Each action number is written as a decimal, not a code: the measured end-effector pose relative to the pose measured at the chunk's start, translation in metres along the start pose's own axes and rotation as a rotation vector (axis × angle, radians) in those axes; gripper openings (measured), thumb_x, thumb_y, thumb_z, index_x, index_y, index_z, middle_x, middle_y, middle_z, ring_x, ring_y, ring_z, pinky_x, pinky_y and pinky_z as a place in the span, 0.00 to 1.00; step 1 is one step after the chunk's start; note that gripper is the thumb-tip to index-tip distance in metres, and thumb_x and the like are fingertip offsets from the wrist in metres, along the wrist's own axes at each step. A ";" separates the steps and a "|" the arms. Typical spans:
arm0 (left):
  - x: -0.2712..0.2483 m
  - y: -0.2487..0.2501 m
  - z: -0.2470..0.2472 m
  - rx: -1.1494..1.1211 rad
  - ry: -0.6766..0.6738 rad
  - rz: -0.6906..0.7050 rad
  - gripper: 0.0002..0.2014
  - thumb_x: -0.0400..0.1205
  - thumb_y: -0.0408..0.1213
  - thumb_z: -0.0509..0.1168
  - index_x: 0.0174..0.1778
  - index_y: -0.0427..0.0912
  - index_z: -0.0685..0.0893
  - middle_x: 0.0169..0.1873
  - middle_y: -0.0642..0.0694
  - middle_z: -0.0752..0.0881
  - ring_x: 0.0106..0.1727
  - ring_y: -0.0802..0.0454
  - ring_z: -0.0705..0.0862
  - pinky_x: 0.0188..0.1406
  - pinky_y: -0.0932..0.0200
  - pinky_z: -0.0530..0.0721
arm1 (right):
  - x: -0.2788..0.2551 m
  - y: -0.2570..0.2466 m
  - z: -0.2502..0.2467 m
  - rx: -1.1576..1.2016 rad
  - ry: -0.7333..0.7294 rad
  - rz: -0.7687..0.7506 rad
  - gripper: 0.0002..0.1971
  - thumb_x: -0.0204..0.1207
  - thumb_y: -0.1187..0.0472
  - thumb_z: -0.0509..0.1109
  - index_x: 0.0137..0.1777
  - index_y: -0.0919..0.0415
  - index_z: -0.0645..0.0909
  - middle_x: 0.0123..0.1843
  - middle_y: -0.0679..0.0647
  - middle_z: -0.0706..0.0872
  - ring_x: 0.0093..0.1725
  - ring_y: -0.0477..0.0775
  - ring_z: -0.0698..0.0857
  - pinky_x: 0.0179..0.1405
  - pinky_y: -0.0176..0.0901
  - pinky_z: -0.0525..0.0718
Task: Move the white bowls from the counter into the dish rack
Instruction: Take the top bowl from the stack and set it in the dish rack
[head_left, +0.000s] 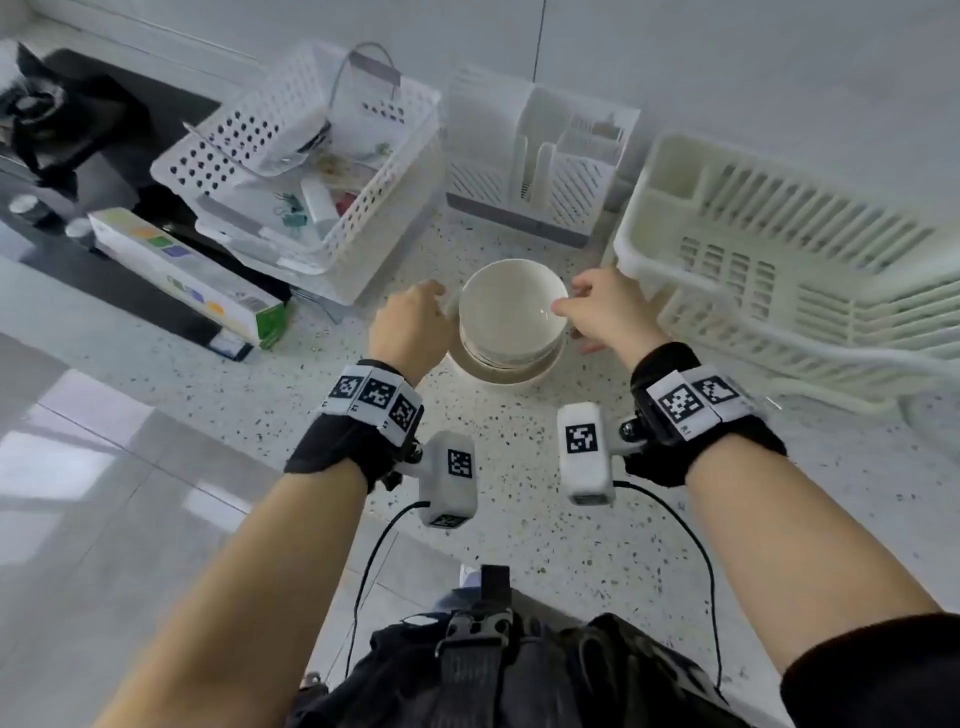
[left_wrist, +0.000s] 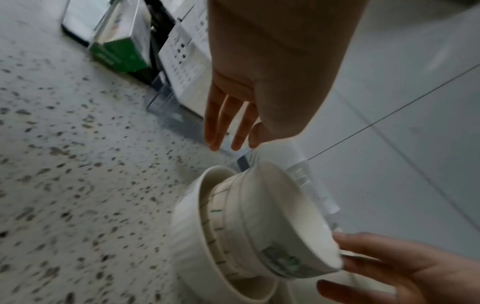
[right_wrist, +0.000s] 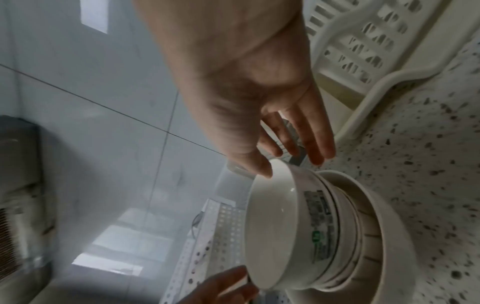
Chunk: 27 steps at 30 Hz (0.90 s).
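Both our hands flank a stack of white bowls (head_left: 511, 317) at the centre of the head view.

Our left hand (head_left: 413, 322) sits at the stack's left side, fingers straight and loose in the left wrist view, not touching a bowl there. Our right hand (head_left: 605, 306) has its thumb tip on the top bowl's (right_wrist: 272, 222) rim, the other fingers spread and straight. The stack stands on the speckled counter (head_left: 519, 519); the dish rack (head_left: 789, 270) lies just right of it, its near rim beside our right hand. A perforated basket (head_left: 306, 156) crowds the upper left; bare counter lies below the stack. The top bowl carries a green-marked label (right_wrist: 318, 226), too blurred to read.
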<state>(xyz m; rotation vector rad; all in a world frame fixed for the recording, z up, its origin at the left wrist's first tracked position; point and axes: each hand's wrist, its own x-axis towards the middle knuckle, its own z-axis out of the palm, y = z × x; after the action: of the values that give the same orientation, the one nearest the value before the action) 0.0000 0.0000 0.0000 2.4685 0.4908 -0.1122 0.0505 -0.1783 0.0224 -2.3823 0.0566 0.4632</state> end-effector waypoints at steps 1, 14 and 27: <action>0.003 -0.003 0.001 0.012 -0.042 -0.014 0.18 0.82 0.36 0.54 0.68 0.41 0.77 0.62 0.36 0.85 0.63 0.35 0.81 0.62 0.42 0.81 | 0.003 -0.001 0.001 0.033 -0.005 0.015 0.19 0.74 0.63 0.71 0.64 0.66 0.78 0.61 0.64 0.85 0.49 0.66 0.89 0.47 0.61 0.91; 0.033 -0.023 0.023 -0.003 -0.123 0.028 0.18 0.80 0.29 0.56 0.66 0.43 0.79 0.62 0.41 0.86 0.61 0.39 0.84 0.60 0.41 0.83 | 0.027 0.001 0.017 -0.005 0.157 -0.090 0.09 0.64 0.79 0.67 0.44 0.81 0.83 0.47 0.78 0.86 0.48 0.78 0.85 0.36 0.74 0.86; 0.023 0.023 0.020 -0.149 0.175 0.144 0.17 0.81 0.26 0.54 0.62 0.39 0.82 0.61 0.41 0.86 0.62 0.44 0.82 0.52 0.62 0.71 | 0.009 0.013 -0.033 0.099 0.244 -0.289 0.13 0.67 0.76 0.71 0.52 0.69 0.88 0.51 0.65 0.92 0.49 0.61 0.88 0.47 0.40 0.84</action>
<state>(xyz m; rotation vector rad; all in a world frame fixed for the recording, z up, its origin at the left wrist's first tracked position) 0.0305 -0.0217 -0.0077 2.3688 0.3778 0.1942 0.0675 -0.2084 0.0337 -2.2891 -0.1497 0.0316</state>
